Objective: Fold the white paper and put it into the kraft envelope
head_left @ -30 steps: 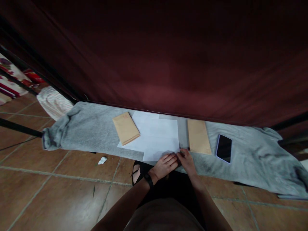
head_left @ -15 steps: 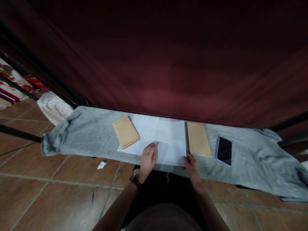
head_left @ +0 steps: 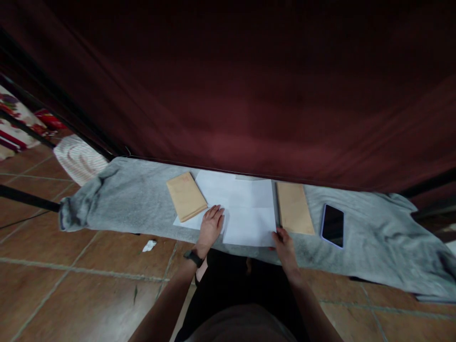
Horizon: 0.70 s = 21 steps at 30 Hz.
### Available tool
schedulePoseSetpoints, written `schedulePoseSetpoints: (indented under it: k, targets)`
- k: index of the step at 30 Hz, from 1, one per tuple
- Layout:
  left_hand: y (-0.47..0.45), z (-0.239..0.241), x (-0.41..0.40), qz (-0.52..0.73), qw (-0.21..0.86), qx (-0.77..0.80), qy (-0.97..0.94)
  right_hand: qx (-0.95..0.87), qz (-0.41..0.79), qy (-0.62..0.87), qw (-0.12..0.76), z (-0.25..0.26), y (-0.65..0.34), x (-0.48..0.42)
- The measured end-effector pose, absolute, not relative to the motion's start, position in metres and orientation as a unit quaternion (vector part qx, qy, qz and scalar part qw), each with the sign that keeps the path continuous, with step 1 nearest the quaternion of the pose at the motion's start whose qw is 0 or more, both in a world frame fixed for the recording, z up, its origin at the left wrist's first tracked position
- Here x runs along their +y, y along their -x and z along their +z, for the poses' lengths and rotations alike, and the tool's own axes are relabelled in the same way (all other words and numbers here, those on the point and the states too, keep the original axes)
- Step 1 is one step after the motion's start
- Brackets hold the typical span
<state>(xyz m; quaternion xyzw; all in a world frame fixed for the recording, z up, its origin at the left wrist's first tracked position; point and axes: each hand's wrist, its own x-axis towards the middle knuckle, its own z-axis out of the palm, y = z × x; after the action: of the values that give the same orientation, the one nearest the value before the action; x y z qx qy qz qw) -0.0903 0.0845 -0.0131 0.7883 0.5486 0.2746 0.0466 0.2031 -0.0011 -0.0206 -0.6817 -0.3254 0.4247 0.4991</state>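
Observation:
White paper sheets [head_left: 245, 209] lie on a grey cloth [head_left: 135, 204] spread on the floor. My left hand [head_left: 211, 225] rests flat on the paper's left part, fingers stretched out, with a black band on its wrist. My right hand [head_left: 283, 240] is at the top sheet's near right corner, fingers curled on the paper's edge. A tan envelope [head_left: 185, 195] lies on the sheets' left side, and a second tan envelope [head_left: 294, 208] lies just right of them.
A dark phone [head_left: 332, 219] lies on the cloth at the right. A dark red curtain [head_left: 249, 95] hangs behind the cloth. Brown floor tiles [head_left: 71, 294] with a white paper scrap [head_left: 149, 245] are at the near left. Striped fabric [head_left: 78, 159] lies far left.
My left hand has slid left across the paper, from beside my right hand to the sheet's left part. The top sheet now lies flat. My right hand stays at the near right corner.

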Motion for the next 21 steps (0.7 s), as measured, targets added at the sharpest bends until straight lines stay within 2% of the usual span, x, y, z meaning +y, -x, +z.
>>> schedulePoseSetpoints:
  k: [13,21]
  targets:
    - [0.080,0.001,0.076,0.186,0.039,0.547,-0.815,-0.280,0.429,0.673,0.533,-0.019,-0.206,-0.007]
    - [0.065,0.013,0.083,0.132,0.038,0.569,-0.811,-0.309,0.420,0.658,0.543,-0.001,-0.209,-0.013]
